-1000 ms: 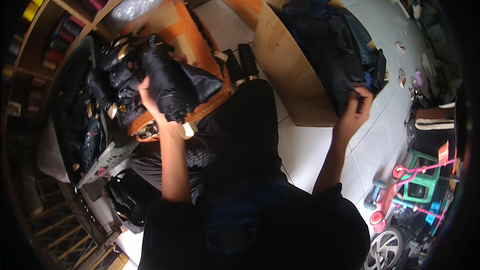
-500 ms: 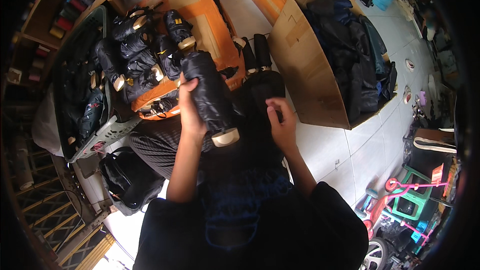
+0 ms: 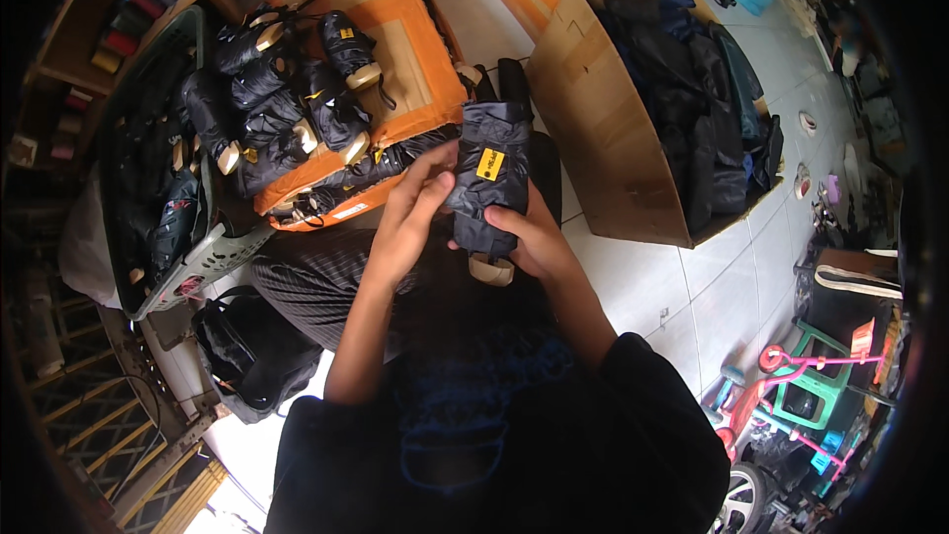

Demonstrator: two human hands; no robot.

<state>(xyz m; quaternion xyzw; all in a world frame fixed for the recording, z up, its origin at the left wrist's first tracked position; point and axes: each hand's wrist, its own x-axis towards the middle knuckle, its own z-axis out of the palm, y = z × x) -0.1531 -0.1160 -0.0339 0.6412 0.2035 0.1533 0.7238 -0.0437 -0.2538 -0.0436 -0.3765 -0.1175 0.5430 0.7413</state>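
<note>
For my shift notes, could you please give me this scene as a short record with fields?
left hand: grips the side of the folded black umbrella
right hand: holds it from below, near its tan handle
orange box: carries more folded black umbrellas
cardboard box: open, filled with dark fabric items

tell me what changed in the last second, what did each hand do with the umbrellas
The left hand carried a folded black umbrella off the pile on the orange box to the lap. The right hand left the clothes in the open carton, came across and took hold of the umbrella too; both hands now hold it, its wooden handle toward the person. The other umbrellas and the carton stayed put.
</note>
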